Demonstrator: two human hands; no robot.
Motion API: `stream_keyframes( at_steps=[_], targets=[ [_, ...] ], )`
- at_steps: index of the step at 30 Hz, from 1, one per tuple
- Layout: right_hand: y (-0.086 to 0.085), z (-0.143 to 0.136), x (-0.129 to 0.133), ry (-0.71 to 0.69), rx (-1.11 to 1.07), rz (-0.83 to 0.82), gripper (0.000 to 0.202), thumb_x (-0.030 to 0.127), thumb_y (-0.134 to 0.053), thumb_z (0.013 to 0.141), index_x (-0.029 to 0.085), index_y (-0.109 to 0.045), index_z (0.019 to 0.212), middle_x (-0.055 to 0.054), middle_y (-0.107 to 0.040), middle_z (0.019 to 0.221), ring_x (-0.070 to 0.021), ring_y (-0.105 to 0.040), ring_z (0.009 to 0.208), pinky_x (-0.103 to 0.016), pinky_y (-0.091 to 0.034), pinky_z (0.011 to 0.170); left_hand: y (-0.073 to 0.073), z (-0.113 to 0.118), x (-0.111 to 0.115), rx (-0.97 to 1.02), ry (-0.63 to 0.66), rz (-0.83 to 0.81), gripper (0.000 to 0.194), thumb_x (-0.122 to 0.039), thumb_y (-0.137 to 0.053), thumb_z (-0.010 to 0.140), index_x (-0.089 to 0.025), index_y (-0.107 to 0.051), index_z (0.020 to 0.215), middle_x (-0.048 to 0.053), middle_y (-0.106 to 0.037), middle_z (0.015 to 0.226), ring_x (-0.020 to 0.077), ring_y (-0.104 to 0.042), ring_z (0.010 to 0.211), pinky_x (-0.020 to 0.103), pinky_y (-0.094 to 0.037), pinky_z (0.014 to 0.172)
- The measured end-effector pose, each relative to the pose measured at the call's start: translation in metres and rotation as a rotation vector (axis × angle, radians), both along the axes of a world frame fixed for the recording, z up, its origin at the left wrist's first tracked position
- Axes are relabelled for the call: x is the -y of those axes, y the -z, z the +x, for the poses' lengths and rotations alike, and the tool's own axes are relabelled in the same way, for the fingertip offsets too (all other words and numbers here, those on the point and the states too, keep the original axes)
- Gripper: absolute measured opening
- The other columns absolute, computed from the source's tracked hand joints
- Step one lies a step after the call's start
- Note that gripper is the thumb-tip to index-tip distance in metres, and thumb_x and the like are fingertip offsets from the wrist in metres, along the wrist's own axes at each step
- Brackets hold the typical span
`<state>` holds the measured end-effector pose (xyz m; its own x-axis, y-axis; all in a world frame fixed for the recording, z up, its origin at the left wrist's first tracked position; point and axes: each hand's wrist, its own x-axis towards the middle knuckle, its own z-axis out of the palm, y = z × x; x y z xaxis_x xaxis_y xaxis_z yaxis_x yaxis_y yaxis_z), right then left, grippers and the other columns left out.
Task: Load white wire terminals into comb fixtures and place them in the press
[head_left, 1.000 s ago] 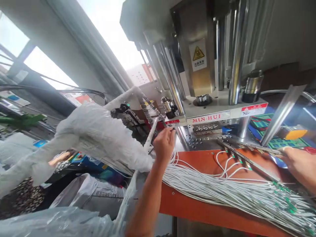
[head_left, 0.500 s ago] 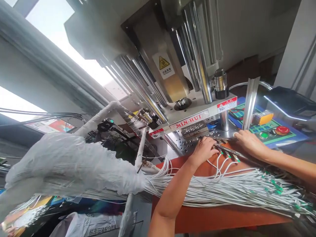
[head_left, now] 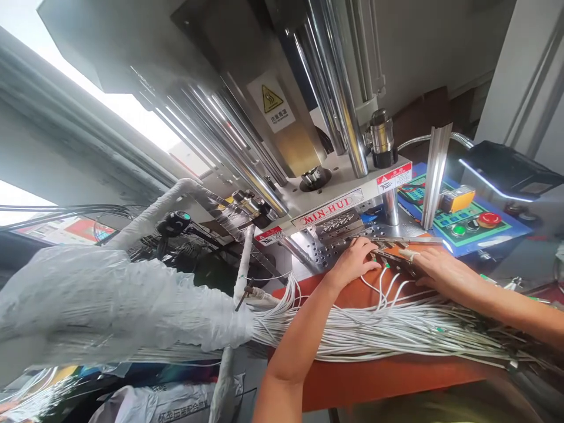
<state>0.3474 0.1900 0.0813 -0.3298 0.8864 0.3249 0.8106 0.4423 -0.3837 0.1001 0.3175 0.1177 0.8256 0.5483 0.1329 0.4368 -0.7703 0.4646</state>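
Observation:
A narrow metal fixture bar (head_left: pixel 390 258) lies over the front edge of the press bed, with several white cables (head_left: pixel 388 291) leading out of it towards me. My left hand (head_left: pixel 353 261) is closed around the bar's left end, thumb at the near side. My right hand (head_left: pixel 443 271) bends over its right end, fingers on top and thumb below, covering that part. Behind the bar, a second metal strip (head_left: pixel 425 240) lies close to my right fingers. Small green tips show on the cables at the bar.
The press plate (head_left: pixel 328 210) stands above the perforated metal bed (head_left: pixel 324 254). A thick cable bundle (head_left: pixel 396 338) crosses the orange-brown table (head_left: pixel 383 382), its left part wrapped in plastic (head_left: pixel 176 299). At right are a control panel (head_left: pixel 489 235) with a red button and an upright metal profile (head_left: pixel 436 176).
My right hand has moved left and nearer along the bar, uncovering the strip behind. My left hand stays at the left end. The whole view has shifted slightly.

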Motion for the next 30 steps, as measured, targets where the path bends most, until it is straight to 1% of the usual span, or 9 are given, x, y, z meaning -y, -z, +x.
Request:
stream_keyframes(
  at_steps=[4, 8, 10, 12, 15, 19, 22, 26, 30],
  targets=[
    [0.003, -0.005, -0.007, 0.026, 0.003, -0.007, 0.068, 0.016, -0.059, 0.076, 0.029, -0.049, 0.142, -0.007, -0.072, 0.114, -0.0287, -0.067, 0.099, -0.042, -0.051, 0.086, 0.003, 0.003, -0.002, 0.020, -0.013, 0.000, 0.042, -0.028, -0.081, 0.078, -0.021, -0.065, 0.116, 0.007, -0.058, 0.119, 0.0246, -0.054, 0.116, 0.038, -0.046, 0.106],
    [-0.007, -0.011, -0.008, 0.093, 0.041, -0.043, 0.051, 0.015, -0.062, 0.072, 0.025, -0.063, 0.122, -0.009, -0.071, 0.114, -0.0305, -0.066, 0.104, -0.043, -0.048, 0.091, 0.006, 0.007, -0.003, -0.020, -0.016, 0.066, 0.041, -0.027, -0.082, 0.077, -0.016, -0.065, 0.112, 0.009, -0.059, 0.115, 0.0261, -0.051, 0.114, 0.039, -0.047, 0.105],
    [-0.013, -0.014, -0.008, 0.117, 0.067, -0.084, 0.047, 0.014, -0.063, 0.070, 0.025, -0.064, 0.116, -0.009, -0.070, 0.115, -0.0302, -0.064, 0.106, -0.041, -0.048, 0.090, 0.007, 0.008, -0.004, -0.042, -0.009, 0.085, 0.046, -0.029, -0.082, 0.076, -0.016, -0.064, 0.116, 0.010, -0.058, 0.116, 0.0267, -0.050, 0.115, 0.041, -0.046, 0.105],
    [-0.016, -0.015, -0.009, 0.127, 0.096, -0.132, 0.040, 0.016, -0.064, 0.070, 0.024, -0.065, 0.109, -0.008, -0.070, 0.109, -0.0288, -0.064, 0.102, -0.039, -0.047, 0.085, 0.007, 0.006, -0.005, -0.063, 0.004, 0.104, 0.049, -0.032, -0.082, 0.076, -0.017, -0.063, 0.119, 0.010, -0.058, 0.117, 0.0265, -0.050, 0.115, 0.041, -0.046, 0.106],
    [-0.010, -0.014, -0.009, 0.157, 0.139, -0.165, 0.023, 0.022, -0.063, 0.075, 0.023, -0.065, 0.097, -0.008, -0.067, 0.097, -0.0278, -0.063, 0.093, -0.038, -0.045, 0.079, 0.010, 0.003, -0.004, -0.083, -0.002, 0.133, 0.047, -0.035, -0.081, 0.078, -0.017, -0.064, 0.118, 0.009, -0.058, 0.117, 0.0258, -0.049, 0.114, 0.039, -0.045, 0.106],
    [0.006, -0.015, -0.010, 0.175, 0.162, -0.171, 0.019, 0.025, -0.058, 0.081, 0.021, -0.062, 0.099, -0.011, -0.063, 0.101, -0.0297, -0.059, 0.097, -0.041, -0.044, 0.081, 0.016, -0.002, 0.002, -0.104, -0.086, 0.132, 0.045, -0.036, -0.078, 0.082, -0.020, -0.062, 0.121, 0.008, -0.059, 0.124, 0.0254, -0.050, 0.118, 0.039, -0.045, 0.105],
    [0.011, -0.018, -0.010, 0.152, 0.165, -0.199, 0.015, 0.026, -0.052, 0.085, 0.020, -0.059, 0.096, -0.010, -0.059, 0.097, -0.0285, -0.057, 0.091, -0.040, -0.043, 0.078, 0.019, -0.005, 0.006, -0.163, -0.145, 0.178, 0.047, -0.039, -0.077, 0.082, -0.021, -0.060, 0.122, 0.006, -0.060, 0.128, 0.0266, -0.050, 0.119, 0.042, -0.046, 0.101],
    [0.003, -0.021, -0.007, 0.126, 0.156, -0.206, 0.018, 0.021, -0.050, 0.085, 0.019, -0.058, 0.101, -0.010, -0.058, 0.097, -0.0271, -0.056, 0.089, -0.038, -0.043, 0.076, 0.018, -0.011, 0.010, -0.223, -0.110, 0.269, 0.049, -0.042, -0.074, 0.085, -0.019, -0.057, 0.124, 0.006, -0.061, 0.128, 0.0264, -0.051, 0.118, 0.043, -0.046, 0.097],
    [-0.007, -0.018, -0.009, 0.103, 0.185, -0.180, 0.024, 0.021, -0.054, 0.086, 0.020, -0.056, 0.109, -0.010, -0.059, 0.099, -0.0263, -0.057, 0.090, -0.037, -0.043, 0.076, 0.009, -0.014, 0.010, -0.182, -0.095, 0.361, 0.052, -0.045, -0.074, 0.084, -0.017, -0.056, 0.125, 0.006, -0.062, 0.127, 0.0254, -0.052, 0.118, 0.042, -0.045, 0.097]
  ],
)
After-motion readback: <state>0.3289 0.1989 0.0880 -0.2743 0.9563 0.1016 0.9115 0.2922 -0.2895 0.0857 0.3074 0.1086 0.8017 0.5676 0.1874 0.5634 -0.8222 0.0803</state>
